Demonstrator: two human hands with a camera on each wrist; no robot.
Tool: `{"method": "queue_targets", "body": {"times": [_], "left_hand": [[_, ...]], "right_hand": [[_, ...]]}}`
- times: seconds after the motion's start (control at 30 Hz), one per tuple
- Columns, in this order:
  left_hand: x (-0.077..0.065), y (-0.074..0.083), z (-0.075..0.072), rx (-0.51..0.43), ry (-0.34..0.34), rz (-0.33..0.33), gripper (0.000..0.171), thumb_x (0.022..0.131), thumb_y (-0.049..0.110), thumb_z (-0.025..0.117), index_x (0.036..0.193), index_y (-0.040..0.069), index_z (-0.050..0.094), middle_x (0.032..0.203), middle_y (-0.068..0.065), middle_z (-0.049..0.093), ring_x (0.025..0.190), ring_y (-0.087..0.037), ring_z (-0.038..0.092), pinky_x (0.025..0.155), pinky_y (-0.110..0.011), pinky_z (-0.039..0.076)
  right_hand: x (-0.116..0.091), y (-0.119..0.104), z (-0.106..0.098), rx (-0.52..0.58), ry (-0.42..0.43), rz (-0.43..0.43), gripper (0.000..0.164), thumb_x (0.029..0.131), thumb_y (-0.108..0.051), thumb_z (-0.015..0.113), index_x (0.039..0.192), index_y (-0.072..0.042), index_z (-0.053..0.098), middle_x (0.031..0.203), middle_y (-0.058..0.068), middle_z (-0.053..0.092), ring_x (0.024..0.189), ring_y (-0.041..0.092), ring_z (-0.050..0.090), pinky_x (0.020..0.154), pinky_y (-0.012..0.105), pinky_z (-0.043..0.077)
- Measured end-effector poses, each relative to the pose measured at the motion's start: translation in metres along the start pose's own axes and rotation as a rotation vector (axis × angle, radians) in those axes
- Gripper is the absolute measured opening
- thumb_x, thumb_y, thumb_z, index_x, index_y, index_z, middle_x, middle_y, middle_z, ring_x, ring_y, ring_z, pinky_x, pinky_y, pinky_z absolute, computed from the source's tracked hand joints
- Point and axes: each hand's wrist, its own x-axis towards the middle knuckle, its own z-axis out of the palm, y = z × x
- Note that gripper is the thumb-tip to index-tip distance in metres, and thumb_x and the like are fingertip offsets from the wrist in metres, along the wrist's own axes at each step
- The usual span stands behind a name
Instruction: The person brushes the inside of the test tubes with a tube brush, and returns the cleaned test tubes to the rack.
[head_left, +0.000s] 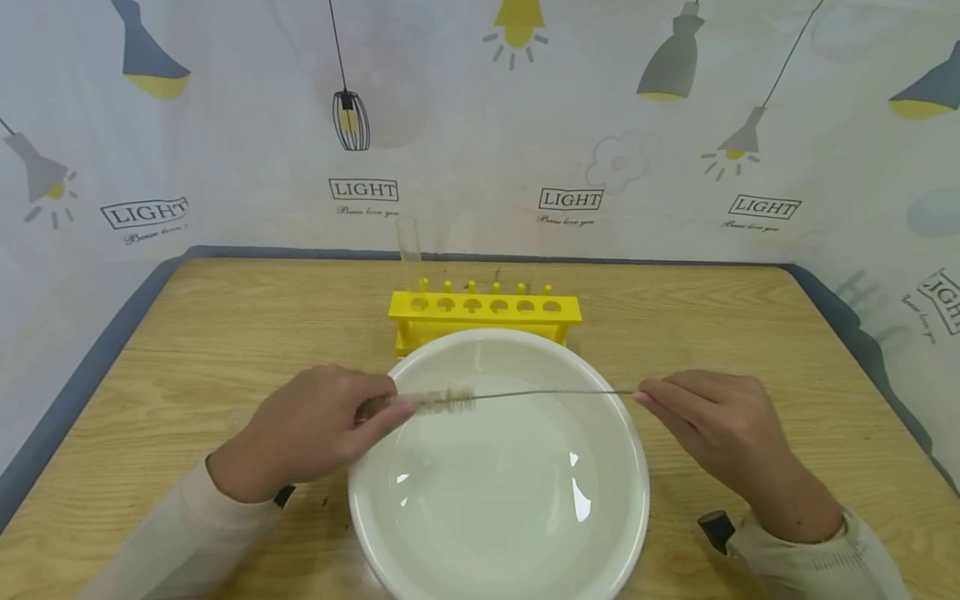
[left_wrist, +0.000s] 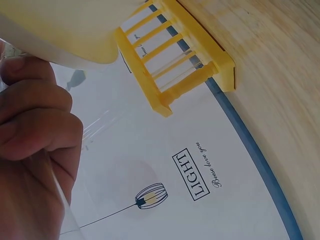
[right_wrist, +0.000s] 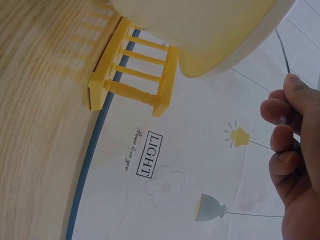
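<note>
My left hand (head_left: 315,425) grips a clear test tube (left_wrist: 56,187) over the left side of the basin; the fingers hide much of it. A test tube brush (head_left: 459,399) lies level across the basin, its pale bristles at the tube's mouth by the left thumb. How far the bristles reach inside is hard to tell. On the right, my right hand (head_left: 723,425) pinches the end of the brush's twisted wire handle (right_wrist: 283,52) between thumb and fingers. Below both hands is a white basin (head_left: 636,500) holding clear liquid.
Behind the basin stands a yellow test tube rack (head_left: 486,308), with another clear test tube (head_left: 408,254) upright in its leftmost hole. The wooden table (head_left: 270,308) meets a printed cloth backdrop (head_left: 480,150) at the back and sides.
</note>
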Motion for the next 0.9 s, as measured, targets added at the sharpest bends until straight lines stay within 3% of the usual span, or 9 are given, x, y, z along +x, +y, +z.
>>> {"method": "queue_targets", "body": {"times": [0.4,0.67,0.9], "left_hand": [[-0.0005,0.0014,0.0012,-0.005,-0.013,0.01,0.042,0.1,0.042,0.058,0.063,0.029,0.042,0.055,0.021,0.024,0.048,0.006,0.025,0.047,-0.017,0.026],[-0.0002,0.002,-0.0002,-0.066,-0.082,-0.002,0.043,0.102,0.044,0.054,0.063,0.028,0.044,0.053,0.02,0.027,0.046,0.007,0.029,0.045,-0.018,0.03],[-0.0003,0.0028,0.0003,-0.061,-0.093,0.008,0.043,0.103,0.044,0.053,0.064,0.028,0.043,0.053,0.02,0.028,0.047,0.006,0.029,0.046,-0.018,0.03]], "right_hand": [[-0.0008,-0.0006,-0.001,0.009,0.01,-0.006,0.047,0.104,-0.035,0.054,0.077,-0.004,0.077,0.068,0.003,0.071,0.054,0.016,0.064,0.048,0.027,0.051],[0.0016,-0.0041,-0.0035,0.011,0.022,-0.008,0.047,0.104,-0.036,0.054,0.076,-0.004,0.077,0.068,0.003,0.072,0.054,0.018,0.066,0.048,0.029,0.052],[0.0036,-0.0092,-0.0025,0.038,0.025,-0.027,0.045,0.103,-0.034,0.055,0.078,-0.005,0.078,0.067,0.002,0.071,0.054,0.017,0.065,0.048,0.027,0.052]]}}
